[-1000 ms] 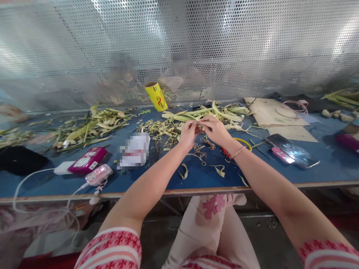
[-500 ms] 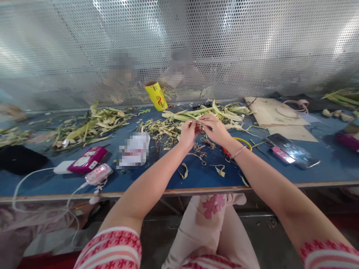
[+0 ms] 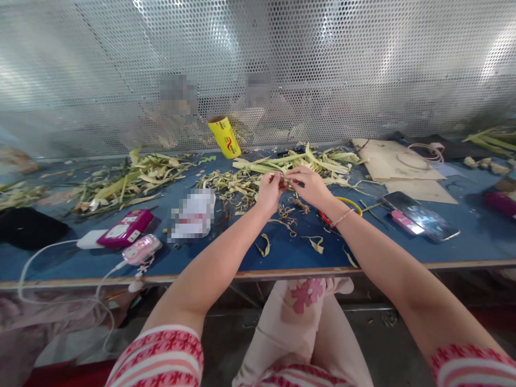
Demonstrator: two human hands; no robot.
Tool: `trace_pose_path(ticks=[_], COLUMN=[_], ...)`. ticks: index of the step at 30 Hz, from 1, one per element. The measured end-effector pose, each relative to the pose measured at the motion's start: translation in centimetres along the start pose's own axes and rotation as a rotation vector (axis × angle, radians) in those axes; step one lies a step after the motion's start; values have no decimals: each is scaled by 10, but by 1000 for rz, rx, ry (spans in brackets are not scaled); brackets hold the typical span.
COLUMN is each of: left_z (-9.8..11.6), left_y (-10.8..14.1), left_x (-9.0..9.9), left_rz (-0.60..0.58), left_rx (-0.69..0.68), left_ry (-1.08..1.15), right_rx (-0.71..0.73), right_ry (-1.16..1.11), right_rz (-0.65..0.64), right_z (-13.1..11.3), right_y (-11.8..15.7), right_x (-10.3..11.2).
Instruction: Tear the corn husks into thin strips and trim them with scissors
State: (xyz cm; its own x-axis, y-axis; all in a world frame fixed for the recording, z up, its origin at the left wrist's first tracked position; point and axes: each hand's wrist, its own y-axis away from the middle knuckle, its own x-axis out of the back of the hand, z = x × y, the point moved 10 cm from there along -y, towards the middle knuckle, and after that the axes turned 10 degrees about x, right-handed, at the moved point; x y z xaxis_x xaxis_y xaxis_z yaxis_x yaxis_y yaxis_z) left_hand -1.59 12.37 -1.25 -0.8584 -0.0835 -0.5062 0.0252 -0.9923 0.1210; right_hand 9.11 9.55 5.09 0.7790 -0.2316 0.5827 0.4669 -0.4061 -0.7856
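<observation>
Barely anything's changed in the last second: left hand (image 3: 270, 191) and right hand (image 3: 310, 186) still meet at the fingertips, so same fiddly work, can't tell what they're gripping. Pale plant strips (image 3: 336, 159) lie just beyond, toward the back edge of the worktop (image 3: 290, 260).

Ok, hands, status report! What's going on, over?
Left hand and right hand together, fingertips pinching a small piece, too tiny to identify. Leafy scraps crowd close. Yellow-and-red loop partly behind right wrist.
</observation>
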Motion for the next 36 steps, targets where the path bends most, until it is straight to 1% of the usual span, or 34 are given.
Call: trace_pose_path(ticks=[5,14,22,29,36], left_z=[-2,-1,2,4,5], left_y=[0,1,-2,2,3], left_x=[-3,-3,-3,-12,-12], left_rz=[-22,-24,-52,-132,-132], left_rx=[14,4,-37,-36,-46], left_ry=[-10,-22,-34,-79,-67], right_rx=[-45,-6,-115,-201,-248], right_ry=[0,-4,-109,-149,-205], right_rz=[5,24,48,51,89], right_z=[5,7,17,24,24], right_y=[1,2,4,4,5], right_x=[1,1,2,5,7])
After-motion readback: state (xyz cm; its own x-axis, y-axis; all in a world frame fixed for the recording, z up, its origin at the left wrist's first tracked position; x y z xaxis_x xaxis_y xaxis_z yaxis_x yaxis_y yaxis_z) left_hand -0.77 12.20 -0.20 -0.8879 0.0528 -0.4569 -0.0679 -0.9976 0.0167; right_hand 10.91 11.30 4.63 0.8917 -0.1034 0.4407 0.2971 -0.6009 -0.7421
